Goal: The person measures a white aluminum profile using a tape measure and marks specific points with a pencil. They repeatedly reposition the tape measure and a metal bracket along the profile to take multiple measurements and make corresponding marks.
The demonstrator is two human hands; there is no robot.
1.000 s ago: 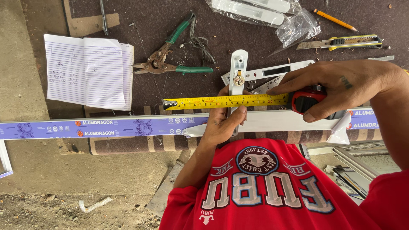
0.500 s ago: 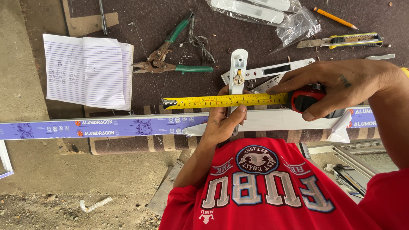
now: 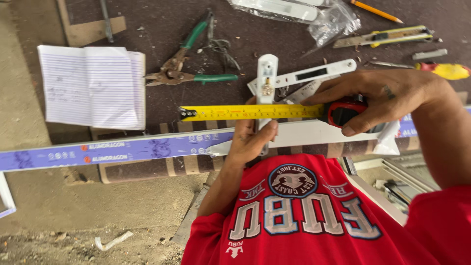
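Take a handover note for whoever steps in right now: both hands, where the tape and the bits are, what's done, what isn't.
Left hand: grips the white plate, held crosswise to the tape.
Right hand: holds the tape measure, blade pulled out leftward, just above the purple-filmed bar.
Done: tape laid across the plate.
Left: no mark visible; pencil and snips lie untouched on the bench.

Open lined notebook (image 3: 92, 84), green-handled snips (image 3: 191, 73), pencil (image 3: 377, 11), yellow utility knife (image 3: 387, 36).
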